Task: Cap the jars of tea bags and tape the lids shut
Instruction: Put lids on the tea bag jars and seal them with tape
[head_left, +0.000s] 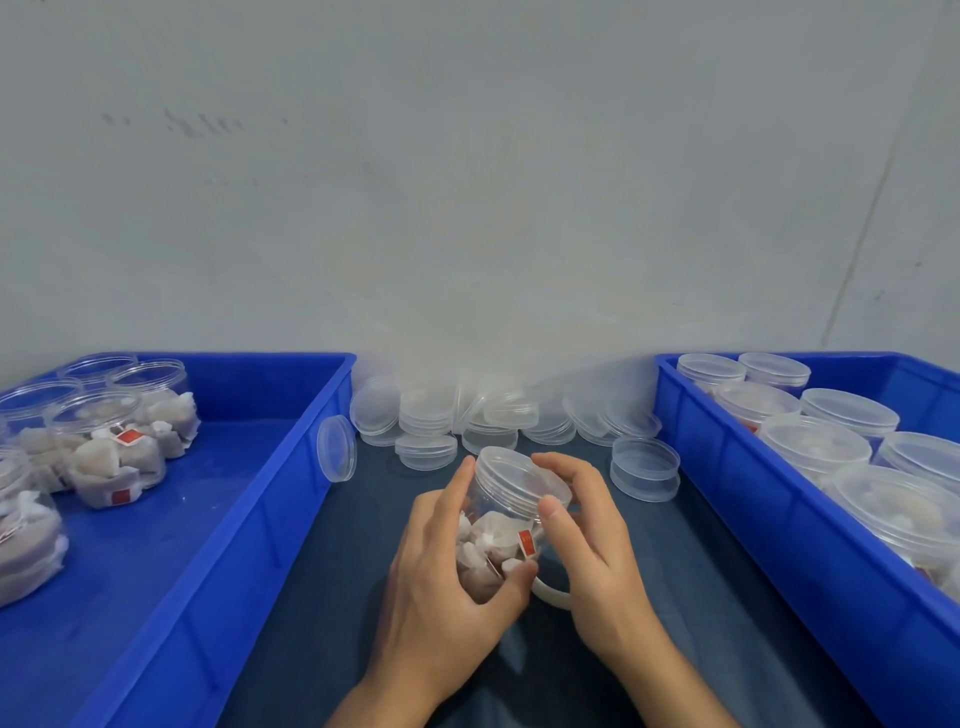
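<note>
Grey wall stands behind a dark blue cloth table top (322, 597). On it, in the middle, the left hand (441, 566) wraps its fingers round the body of a clear round plastic jar of tea bags (498, 540). That jar leans, its top tipped away and up toward the wall. A clear round plastic lid (519, 475) sits on its mouth. The right hand (582, 525) curls over the lid's right edge, thumb on the near rim, so it is the hand closest to the lid; I think the next move is a twist to make the lid tight.

A white ring of tape (551, 597) peeks out under the right hand.

Left blue plastic bin (249, 519) holds about six open jars of tea bags. Right blue plastic bin (737, 499) holds about eight capped jars. Loose lids (426, 451) lie piled by the wall, more than a dozen; I cannot count them exactly.
</note>
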